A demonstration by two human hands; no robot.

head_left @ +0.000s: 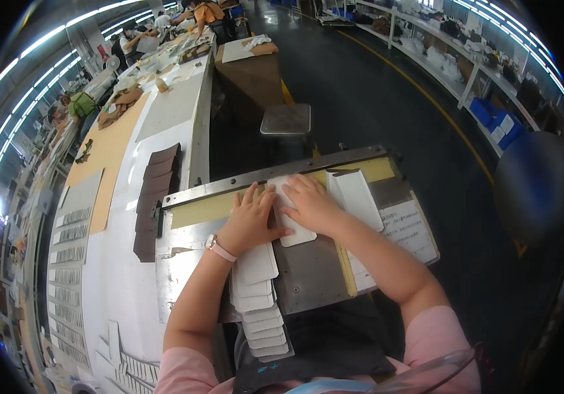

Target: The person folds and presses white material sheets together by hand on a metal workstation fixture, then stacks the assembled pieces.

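White panel sits at the middle of my dial, lying on the metal plate, its upper part covered by the hands. Nearest to me, at six o'clock, is a dark apron, and at seven a row of overlapping white pieces runs from the plate down toward it. I read the left hand as spread, fingers fanned at the panel's left side, thumb reaching across to its face; a watch circles that wrist. The right hand lies flat over the panel's right side, fingers stretched and fairly close together, thumb out toward the left. From my end I cannot tell how hard either one presses.

At two o'clock, just beside the right hand, I have more white blanks, and at three a sheet with writing. At nine, overlapping brown pieces lie on the white tabletop. Farther out, at twelve, stands a stool, with a brown carton between eleven and twelve. Well apart at two I get blue bins by the shelves. At ten is a person in green; at eleven, farthest, a person in orange.
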